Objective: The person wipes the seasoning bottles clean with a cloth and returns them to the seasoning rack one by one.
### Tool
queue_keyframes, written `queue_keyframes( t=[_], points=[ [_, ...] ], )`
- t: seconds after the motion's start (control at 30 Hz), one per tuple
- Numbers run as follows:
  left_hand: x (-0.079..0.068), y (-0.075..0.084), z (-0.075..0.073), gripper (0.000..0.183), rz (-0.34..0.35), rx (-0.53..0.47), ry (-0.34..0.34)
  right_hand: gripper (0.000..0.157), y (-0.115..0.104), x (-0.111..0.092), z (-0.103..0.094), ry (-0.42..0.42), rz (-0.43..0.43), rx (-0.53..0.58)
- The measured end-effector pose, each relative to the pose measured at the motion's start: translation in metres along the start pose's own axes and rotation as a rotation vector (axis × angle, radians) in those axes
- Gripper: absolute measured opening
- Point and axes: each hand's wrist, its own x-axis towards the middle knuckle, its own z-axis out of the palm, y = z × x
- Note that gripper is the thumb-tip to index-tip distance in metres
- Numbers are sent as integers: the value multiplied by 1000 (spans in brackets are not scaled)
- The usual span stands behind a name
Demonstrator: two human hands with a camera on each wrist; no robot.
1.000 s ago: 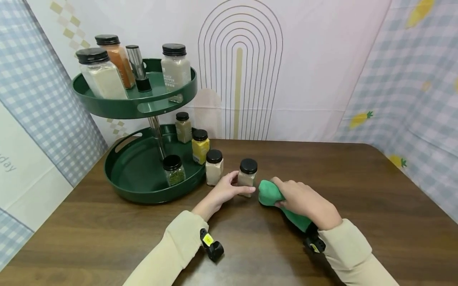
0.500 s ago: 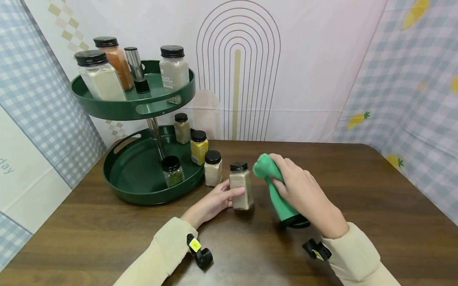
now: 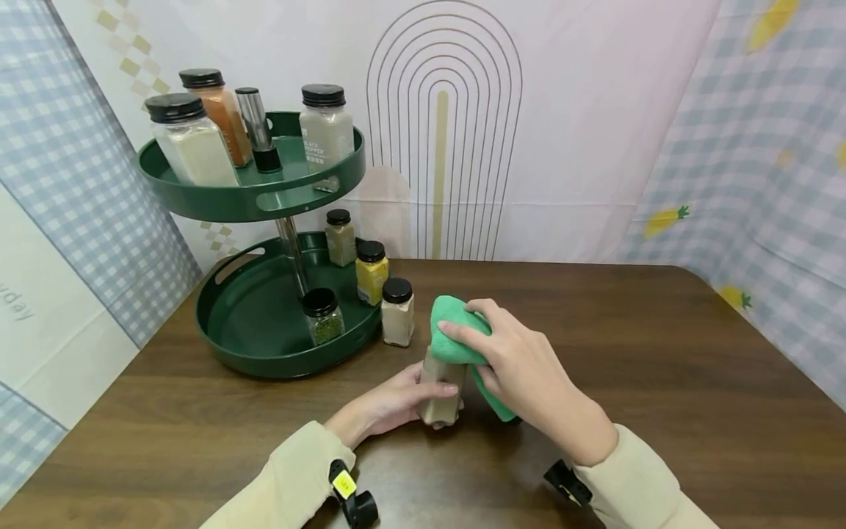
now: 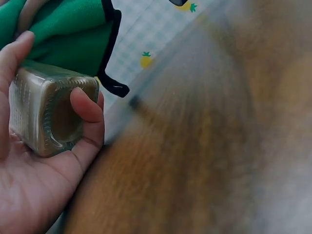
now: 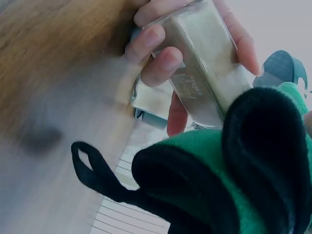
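Observation:
My left hand grips a square glass spice jar of beige powder, tilted above the table's front half. In the left wrist view the jar's base faces the camera, with fingers curled around its sides. My right hand holds a green cloth bunched over the top of that jar, so the lid is hidden. Black trim and a hanging loop show on the cloth in the right wrist view. Another black-lidded jar of pale powder stands on the table beside the rack.
A two-tier green rack stands at the left. Its lower tray holds a yellow jar, a jar of green herbs and a beige jar. Large jars and a silver-and-black grinder occupy the upper tray. The wooden table extends rightward.
My left hand has lifted the jar off the table and brought it nearer and tilted it. My right hand has raised the cloth and moved it left onto the jar's top.

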Motion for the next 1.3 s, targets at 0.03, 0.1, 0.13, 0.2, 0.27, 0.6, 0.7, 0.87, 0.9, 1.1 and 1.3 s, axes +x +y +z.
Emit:
queue_keyframes(
  t=[0.03, 0.1, 0.13, 0.2, 0.27, 0.6, 0.7, 0.87, 0.9, 1.1, 1.3],
  points=[
    [1, 0, 0, 51, -10, 0, -1, 58, 1, 0, 1, -1, 3, -6],
    [3, 1, 0, 49, -24, 6, -6, 59, 2, -1, 1, -4, 5, -11],
    [4, 1, -1, 48, -28, 9, -9, 59, 3, -1, 1, -6, 6, -10],
    [4, 1, -1, 47, -30, 13, -18, 58, 5, -1, 1, -10, 16, -12],
    [5, 1, -1, 47, -34, 18, -21, 58, 8, -1, 0, -19, 31, -15],
    [5, 4, 1, 50, -67, 28, -1, 54, 17, -2, -8, -127, 114, -51],
    [6, 4, 0, 55, -62, 17, 1, 53, 20, -3, -10, -173, 147, -89],
    [6, 2, -2, 75, -34, -27, -5, 51, 25, -5, -17, -268, 254, -179],
    [6, 2, -2, 81, -27, -29, -15, 50, 25, -5, -19, -266, 274, -178],
    [9, 0, -3, 87, 2, -37, -96, 45, 21, -2, -31, -119, 245, 37],
    [9, 2, -4, 68, -16, -84, -75, 41, 15, 0, -23, -156, 128, 124]
  ],
)
